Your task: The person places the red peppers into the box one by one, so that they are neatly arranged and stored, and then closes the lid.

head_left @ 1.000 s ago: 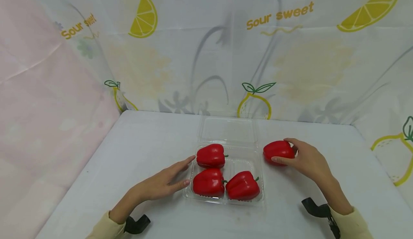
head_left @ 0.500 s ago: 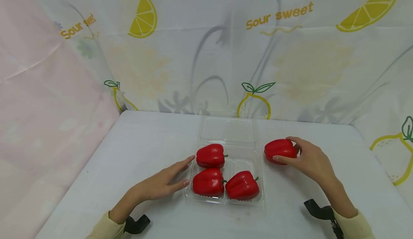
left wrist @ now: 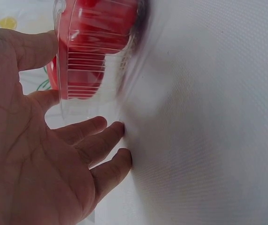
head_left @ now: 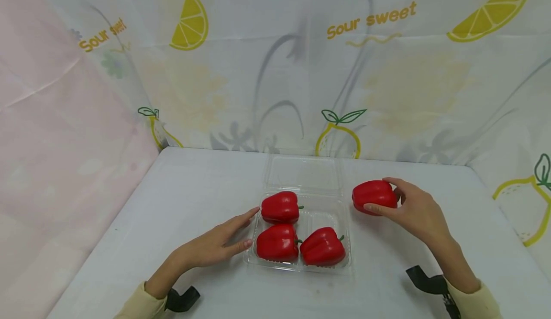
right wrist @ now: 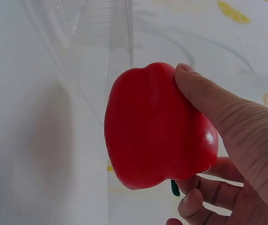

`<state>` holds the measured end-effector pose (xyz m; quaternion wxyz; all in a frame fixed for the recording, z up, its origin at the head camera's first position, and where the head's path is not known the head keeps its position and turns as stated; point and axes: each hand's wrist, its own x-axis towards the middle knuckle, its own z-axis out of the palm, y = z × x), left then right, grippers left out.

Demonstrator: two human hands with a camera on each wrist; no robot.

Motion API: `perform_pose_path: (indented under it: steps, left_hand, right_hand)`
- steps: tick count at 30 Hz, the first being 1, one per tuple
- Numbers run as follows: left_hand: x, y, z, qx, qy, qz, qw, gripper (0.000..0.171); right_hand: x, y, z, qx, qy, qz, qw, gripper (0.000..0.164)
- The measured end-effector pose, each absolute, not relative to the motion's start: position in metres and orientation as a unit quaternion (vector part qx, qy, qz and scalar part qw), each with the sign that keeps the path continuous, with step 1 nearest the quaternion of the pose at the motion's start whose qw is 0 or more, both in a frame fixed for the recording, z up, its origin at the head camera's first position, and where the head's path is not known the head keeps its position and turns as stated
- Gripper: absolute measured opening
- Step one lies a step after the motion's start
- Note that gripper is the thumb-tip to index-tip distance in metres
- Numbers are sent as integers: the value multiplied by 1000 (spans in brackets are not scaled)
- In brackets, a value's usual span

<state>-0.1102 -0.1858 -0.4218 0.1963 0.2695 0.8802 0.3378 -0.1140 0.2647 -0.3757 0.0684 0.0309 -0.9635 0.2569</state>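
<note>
A red bell pepper is gripped between the thumb and fingers of my right hand, to the right of a clear plastic clamshell box. In the right wrist view this bell pepper hangs above the table, its green stem toward my palm. Three more red bell peppers sit in the box: one at back left, one at front left, one at front right. My left hand touches the box's left rim with thumb and forefinger; its other fingers extend to the tabletop in the left wrist view.
The box's transparent lid lies folded back toward the rear wall. A white table carries everything. Printed cloth with lemon drawings hangs behind and at the sides. Black wrist mounts sit on both forearms.
My right hand has lifted the bell pepper off the table and shifted it slightly back. The left hand and the box have stayed in place.
</note>
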Motion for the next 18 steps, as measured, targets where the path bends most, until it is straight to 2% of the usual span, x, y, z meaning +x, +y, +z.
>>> perform_pose_path:
  steps: [18]
  left_hand:
    - [-110, -186, -422, 260, 879, 345, 204, 74]
  right_hand:
    - [-115, 244, -368, 50, -950, 290, 107, 76]
